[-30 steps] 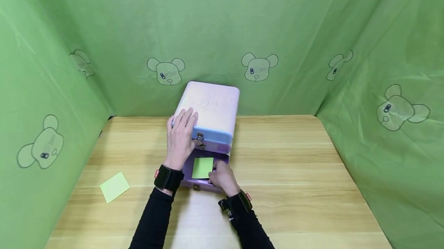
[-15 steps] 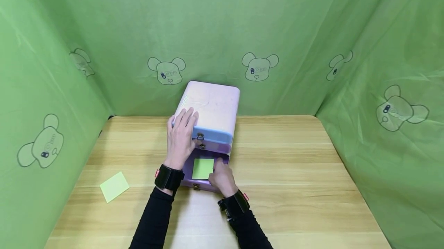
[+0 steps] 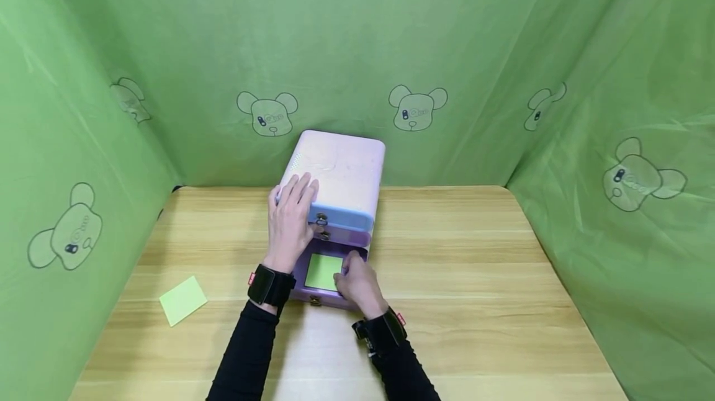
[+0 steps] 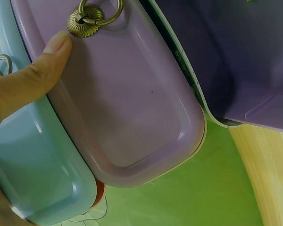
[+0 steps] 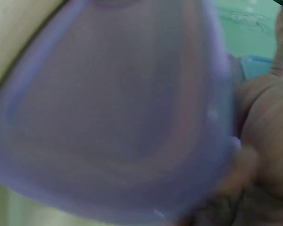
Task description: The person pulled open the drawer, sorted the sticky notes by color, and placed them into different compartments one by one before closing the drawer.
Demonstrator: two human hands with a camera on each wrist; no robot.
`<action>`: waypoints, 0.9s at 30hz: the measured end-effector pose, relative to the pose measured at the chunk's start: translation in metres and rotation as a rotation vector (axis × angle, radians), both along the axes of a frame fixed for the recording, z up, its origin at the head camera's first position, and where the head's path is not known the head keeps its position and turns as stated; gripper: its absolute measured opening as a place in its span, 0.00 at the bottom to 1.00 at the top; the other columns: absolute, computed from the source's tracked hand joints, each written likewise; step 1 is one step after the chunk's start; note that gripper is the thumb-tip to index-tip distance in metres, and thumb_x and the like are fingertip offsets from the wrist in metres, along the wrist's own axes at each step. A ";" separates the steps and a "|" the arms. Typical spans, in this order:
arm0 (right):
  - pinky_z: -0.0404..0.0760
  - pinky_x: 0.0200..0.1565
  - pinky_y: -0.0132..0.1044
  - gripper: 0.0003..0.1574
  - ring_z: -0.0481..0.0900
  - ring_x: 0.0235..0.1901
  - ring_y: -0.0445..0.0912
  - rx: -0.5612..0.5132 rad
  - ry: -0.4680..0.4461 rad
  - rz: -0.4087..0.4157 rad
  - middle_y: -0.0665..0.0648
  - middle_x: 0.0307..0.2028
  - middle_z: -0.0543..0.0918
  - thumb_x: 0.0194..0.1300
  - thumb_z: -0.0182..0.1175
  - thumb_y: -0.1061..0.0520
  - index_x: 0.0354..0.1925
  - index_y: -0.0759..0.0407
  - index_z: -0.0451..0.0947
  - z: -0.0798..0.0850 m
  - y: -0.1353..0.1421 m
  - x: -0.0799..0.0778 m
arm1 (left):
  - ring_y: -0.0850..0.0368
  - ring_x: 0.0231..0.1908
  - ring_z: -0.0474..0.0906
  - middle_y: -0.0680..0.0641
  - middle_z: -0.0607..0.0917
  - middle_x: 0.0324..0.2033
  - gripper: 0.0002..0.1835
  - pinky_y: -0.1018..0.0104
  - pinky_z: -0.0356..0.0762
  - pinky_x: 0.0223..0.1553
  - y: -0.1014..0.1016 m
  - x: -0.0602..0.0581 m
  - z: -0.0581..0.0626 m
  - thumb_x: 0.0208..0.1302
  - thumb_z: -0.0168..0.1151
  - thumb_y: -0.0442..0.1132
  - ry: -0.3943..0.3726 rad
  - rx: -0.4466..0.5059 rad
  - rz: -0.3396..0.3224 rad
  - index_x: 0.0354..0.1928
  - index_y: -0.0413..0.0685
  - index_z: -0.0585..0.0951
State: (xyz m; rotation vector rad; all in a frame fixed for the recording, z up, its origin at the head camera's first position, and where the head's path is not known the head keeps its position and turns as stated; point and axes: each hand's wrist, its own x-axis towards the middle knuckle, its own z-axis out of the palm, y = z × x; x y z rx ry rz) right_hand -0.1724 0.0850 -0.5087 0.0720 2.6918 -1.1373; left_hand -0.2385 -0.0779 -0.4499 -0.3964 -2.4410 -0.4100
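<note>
A small cabinet (image 3: 337, 168) with a pale pink top stands at the back of the table. Its blue drawer (image 3: 343, 217) and middle purple drawer (image 4: 127, 103) are pushed in; the bottom purple drawer (image 3: 300, 278) is pulled out. My left hand (image 3: 288, 224) rests on the cabinet's front left corner, fingers on top, thumb against the middle drawer's front near its ring pull (image 4: 87, 21). Inside the bottom drawer lies a green sticky note pad (image 3: 323, 272). My right hand (image 3: 360, 283) pinches the pad's right edge with curled fingers; the fingertips are partly hidden.
Another light green sticky note pad (image 3: 183, 300) lies on the wooden table (image 3: 458, 289) at the left. Green curtains (image 3: 346, 35) with bear-head prints stand behind the table and along both sides. The right wrist view is blurred, mostly filled by a purple drawer front (image 5: 118, 108).
The pad in the drawer has shifted a little left and turned slightly, and the dark line under its near edge is gone. My right hand has moved slightly; my left hand stays put.
</note>
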 end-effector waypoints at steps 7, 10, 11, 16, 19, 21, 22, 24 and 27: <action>0.83 0.38 0.38 0.17 0.81 0.29 0.43 -0.117 0.077 0.038 0.55 0.33 0.85 0.65 0.67 0.56 0.47 0.63 0.75 0.029 0.011 0.003 | 0.43 0.71 0.69 0.45 0.75 0.71 0.52 0.40 0.60 0.73 -0.001 0.001 0.002 0.31 0.88 0.36 -0.034 0.004 0.003 0.67 0.49 0.74; 0.83 0.37 0.36 0.16 0.81 0.30 0.42 -0.141 0.142 0.051 0.56 0.34 0.85 0.65 0.67 0.57 0.47 0.63 0.76 0.043 0.016 0.004 | 0.43 0.71 0.69 0.45 0.75 0.71 0.53 0.40 0.60 0.73 0.000 0.001 0.002 0.30 0.88 0.36 -0.035 0.001 0.002 0.67 0.49 0.74; 0.83 0.36 0.34 0.15 0.81 0.31 0.42 -0.148 0.164 0.055 0.56 0.34 0.85 0.65 0.68 0.57 0.46 0.62 0.76 0.048 0.017 0.005 | 0.43 0.71 0.69 0.45 0.75 0.71 0.53 0.40 0.61 0.73 0.001 0.001 0.002 0.30 0.88 0.36 -0.034 0.001 0.002 0.67 0.49 0.74; 0.81 0.31 0.29 0.09 0.79 0.29 0.41 -0.208 0.321 0.077 0.55 0.33 0.85 0.66 0.67 0.58 0.41 0.59 0.78 0.074 0.022 0.009 | 0.43 0.70 0.70 0.45 0.76 0.70 0.52 0.40 0.61 0.73 0.002 0.003 0.001 0.30 0.87 0.33 -0.032 0.003 0.006 0.66 0.49 0.74; 0.81 0.29 0.30 0.06 0.79 0.27 0.42 -0.225 0.509 0.071 0.55 0.30 0.85 0.65 0.67 0.60 0.38 0.59 0.79 0.087 0.024 0.010 | 0.43 0.70 0.70 0.45 0.76 0.70 0.52 0.40 0.62 0.72 0.002 0.003 0.001 0.31 0.87 0.33 -0.030 -0.002 0.001 0.66 0.49 0.74; 0.82 0.33 0.33 0.06 0.80 0.29 0.45 -0.194 0.668 0.067 0.56 0.31 0.85 0.64 0.68 0.61 0.37 0.60 0.79 0.092 0.025 0.006 | 0.43 0.70 0.70 0.45 0.76 0.70 0.52 0.40 0.62 0.72 0.002 0.002 0.001 0.30 0.88 0.34 -0.026 -0.007 0.001 0.66 0.49 0.74; 0.82 0.36 0.35 0.06 0.80 0.31 0.47 -0.169 0.745 0.067 0.57 0.32 0.85 0.64 0.68 0.61 0.37 0.60 0.79 0.093 0.025 0.004 | 0.43 0.70 0.70 0.45 0.76 0.70 0.52 0.40 0.62 0.72 0.001 0.002 0.001 0.29 0.88 0.35 -0.024 -0.008 0.001 0.66 0.49 0.74; 0.81 0.42 0.41 0.09 0.80 0.36 0.51 -0.110 0.871 0.063 0.59 0.36 0.85 0.63 0.68 0.59 0.40 0.62 0.79 0.095 0.026 -0.004 | 0.43 0.70 0.70 0.45 0.76 0.70 0.53 0.40 0.62 0.72 0.001 0.001 0.001 0.29 0.89 0.36 -0.018 -0.014 0.003 0.66 0.49 0.74; 0.75 0.55 0.50 0.16 0.78 0.49 0.57 -0.041 0.943 0.075 0.64 0.49 0.84 0.64 0.67 0.55 0.46 0.63 0.80 0.095 0.027 -0.017 | 0.43 0.70 0.70 0.45 0.76 0.70 0.52 0.40 0.63 0.72 0.001 0.000 0.002 0.30 0.88 0.35 -0.016 -0.036 0.007 0.66 0.49 0.74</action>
